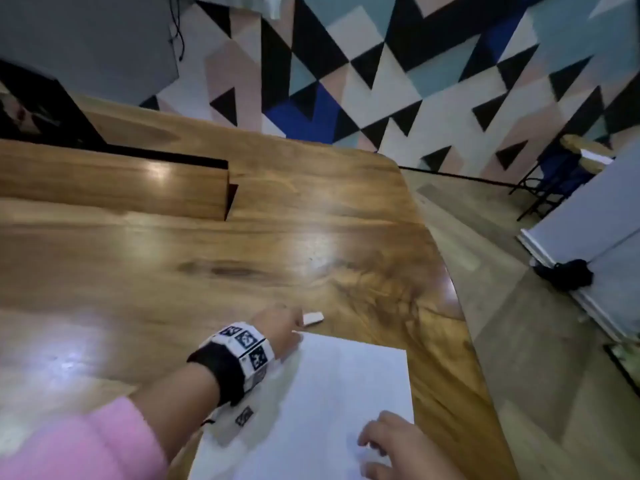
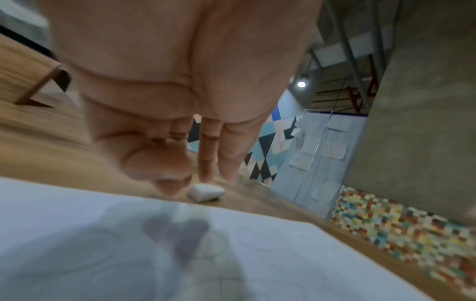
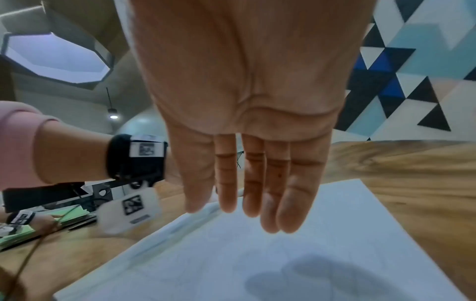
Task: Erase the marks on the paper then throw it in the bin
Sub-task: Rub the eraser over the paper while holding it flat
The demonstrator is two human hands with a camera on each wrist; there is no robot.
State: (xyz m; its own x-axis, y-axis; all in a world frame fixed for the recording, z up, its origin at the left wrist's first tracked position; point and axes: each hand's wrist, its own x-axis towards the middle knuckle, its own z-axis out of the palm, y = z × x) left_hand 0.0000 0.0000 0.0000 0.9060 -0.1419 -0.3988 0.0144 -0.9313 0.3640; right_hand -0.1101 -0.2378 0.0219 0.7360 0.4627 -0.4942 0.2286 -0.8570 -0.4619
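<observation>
A white sheet of paper (image 1: 322,407) with faint pencil marks lies on the wooden table (image 1: 207,265) near its right edge. A small white eraser (image 1: 313,318) rests on the wood just beyond the paper's far corner. My left hand (image 1: 282,329) reaches over that corner, fingers straight, fingertips (image 2: 206,177) right beside the eraser (image 2: 206,192) and holding nothing. My right hand (image 1: 391,445) hovers over the paper's near part with fingers extended (image 3: 252,195) above the sheet (image 3: 257,254).
A raised wooden shelf (image 1: 114,181) stands at the table's back left with a dark screen (image 1: 41,109) behind it. Green papers (image 3: 31,230) lie on the table to the left. The table's rounded edge drops to the floor (image 1: 519,323) at right. No bin is in view.
</observation>
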